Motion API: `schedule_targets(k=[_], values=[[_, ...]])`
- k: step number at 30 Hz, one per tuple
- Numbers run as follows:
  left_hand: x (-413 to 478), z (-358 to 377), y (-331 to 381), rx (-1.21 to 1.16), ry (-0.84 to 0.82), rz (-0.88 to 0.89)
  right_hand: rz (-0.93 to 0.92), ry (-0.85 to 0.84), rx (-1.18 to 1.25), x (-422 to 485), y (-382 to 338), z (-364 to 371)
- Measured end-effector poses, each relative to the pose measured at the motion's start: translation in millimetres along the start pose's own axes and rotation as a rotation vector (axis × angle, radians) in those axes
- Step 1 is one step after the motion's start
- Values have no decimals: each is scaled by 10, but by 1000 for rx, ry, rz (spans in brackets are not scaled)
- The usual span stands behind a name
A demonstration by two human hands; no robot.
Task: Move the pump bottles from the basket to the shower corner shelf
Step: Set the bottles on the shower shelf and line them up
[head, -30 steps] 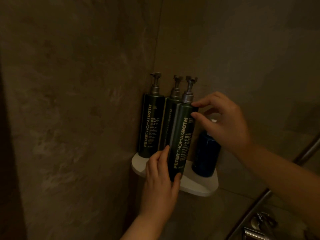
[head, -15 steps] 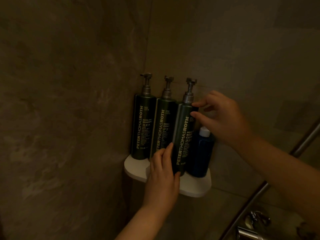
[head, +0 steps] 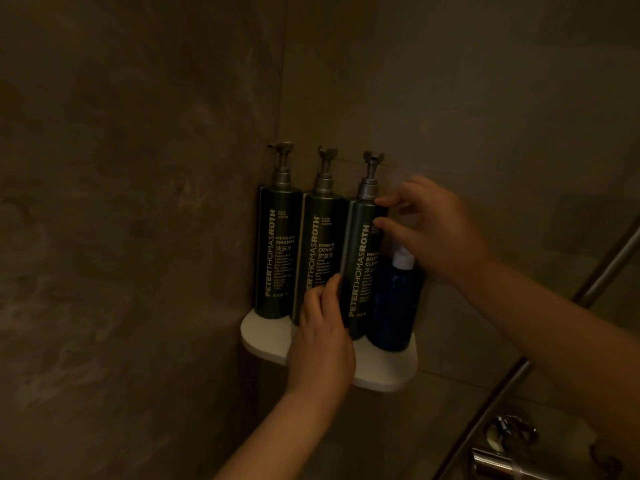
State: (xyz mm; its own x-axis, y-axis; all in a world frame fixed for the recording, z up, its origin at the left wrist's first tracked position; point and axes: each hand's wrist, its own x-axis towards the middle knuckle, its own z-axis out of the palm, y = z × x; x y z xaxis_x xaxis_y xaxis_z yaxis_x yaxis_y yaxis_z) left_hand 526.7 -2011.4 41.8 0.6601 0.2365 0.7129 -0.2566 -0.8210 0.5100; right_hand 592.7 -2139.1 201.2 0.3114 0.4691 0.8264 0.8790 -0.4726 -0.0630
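Three dark green pump bottles stand upright in a row on the white corner shelf (head: 263,336): the shampoo bottle (head: 278,251) at the left, the conditioner bottle (head: 320,251) in the middle, the body cleanser bottle (head: 360,271) at the right. My left hand (head: 320,344) grips the lower part of the cleanser bottle, fingers wrapped round its left side. My right hand (head: 433,230) touches that bottle's shoulder with thumb and fingertips. The basket is out of view.
A shorter blue bottle with a white cap (head: 394,306) stands on the shelf right of the cleanser bottle, partly behind my right hand. A metal rail (head: 512,372) runs diagonally at the right, with a chrome tap fitting (head: 505,445) below. Stone walls meet at the corner.
The cleanser bottle has gone from tilted and in front of the shelf to upright on it beside the conditioner. Both hands stayed on it; the right fingers have loosened.
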Motion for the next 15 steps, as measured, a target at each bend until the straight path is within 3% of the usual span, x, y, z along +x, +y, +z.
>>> schedule_targets(k=[15], values=[[-21, -9, -19, -19, 11, 3, 72, 2, 58, -35, 48, -47]])
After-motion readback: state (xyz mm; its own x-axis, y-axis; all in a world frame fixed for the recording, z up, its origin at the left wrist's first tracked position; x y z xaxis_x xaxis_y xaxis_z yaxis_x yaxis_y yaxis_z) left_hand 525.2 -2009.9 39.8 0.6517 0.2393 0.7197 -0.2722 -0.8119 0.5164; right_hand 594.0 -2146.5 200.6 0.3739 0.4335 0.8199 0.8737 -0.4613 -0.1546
